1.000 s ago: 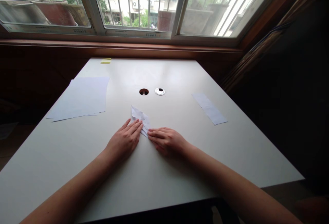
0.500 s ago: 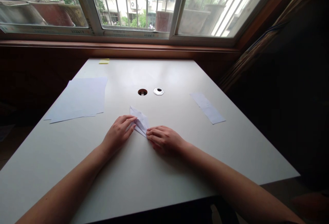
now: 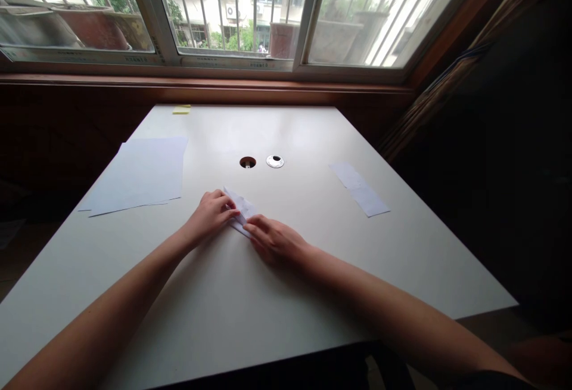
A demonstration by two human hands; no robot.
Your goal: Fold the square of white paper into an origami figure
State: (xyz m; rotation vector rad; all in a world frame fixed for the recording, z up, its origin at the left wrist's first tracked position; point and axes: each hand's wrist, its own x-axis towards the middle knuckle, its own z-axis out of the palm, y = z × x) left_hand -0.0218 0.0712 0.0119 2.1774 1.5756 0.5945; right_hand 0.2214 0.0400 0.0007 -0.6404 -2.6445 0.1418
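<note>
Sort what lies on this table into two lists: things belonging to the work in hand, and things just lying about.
In use: folded paper, left hand pinching it, right hand pressing it flat.
Lying about: stack of white sheets, paper strip, yellow note, metal cap beside the cable hole.

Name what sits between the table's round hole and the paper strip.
A round metal cap, close beside the hole; then bare table up to the paper strip, in the head view.

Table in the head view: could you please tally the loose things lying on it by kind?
folded paper: 1
stack of flat sheets: 1
paper strip: 1
yellow note: 1
metal cap: 1
Total: 5
</note>
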